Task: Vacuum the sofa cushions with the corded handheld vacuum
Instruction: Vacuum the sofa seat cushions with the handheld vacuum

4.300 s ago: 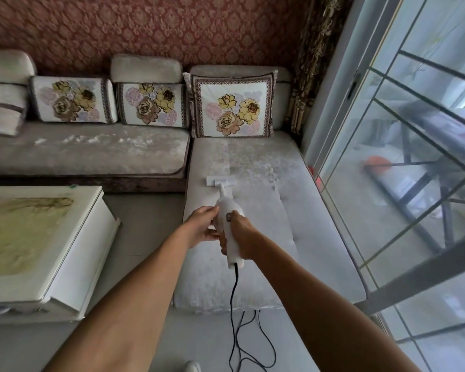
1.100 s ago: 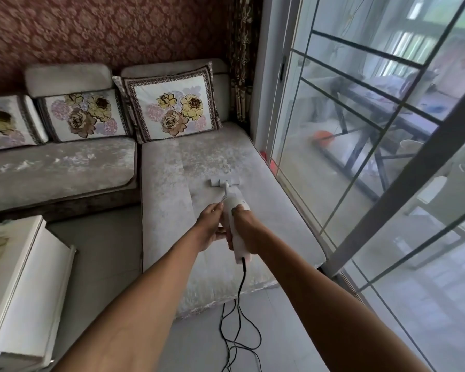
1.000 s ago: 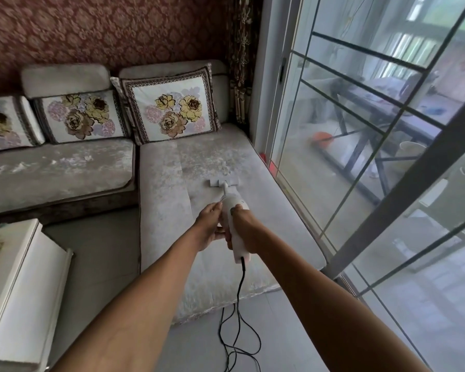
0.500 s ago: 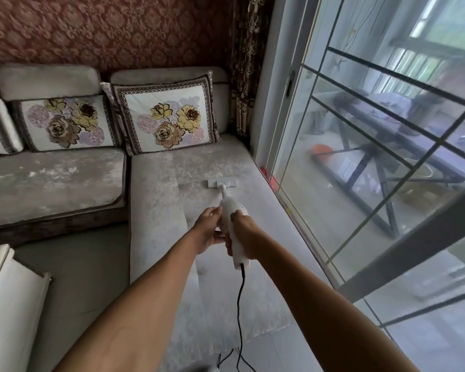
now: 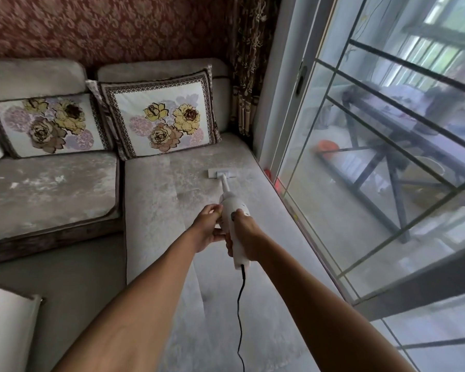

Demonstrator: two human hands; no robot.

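A white handheld vacuum (image 5: 232,216) points away from me over the long grey chaise cushion (image 5: 167,200). Its flat white nozzle (image 5: 222,173) lies on the cushion's far right part, near the window side. My right hand (image 5: 243,236) grips the vacuum's body from the right, thumb on top by a grey button. My left hand (image 5: 208,228) holds the body from the left. A black cord (image 5: 239,312) trails from the vacuum's rear down across the cushion toward me.
A floral pillow (image 5: 160,114) leans at the chaise's back; another floral pillow (image 5: 47,124) sits on the left seat cushion (image 5: 46,191), which carries pale specks. A glass sliding door (image 5: 381,162) runs along the right. A white table corner (image 5: 6,326) is bottom left.
The view has come closer to the chaise and shifted right. The vacuum's nozzle has moved farther up the cushion toward the pillow and window side; both hands keep their hold.
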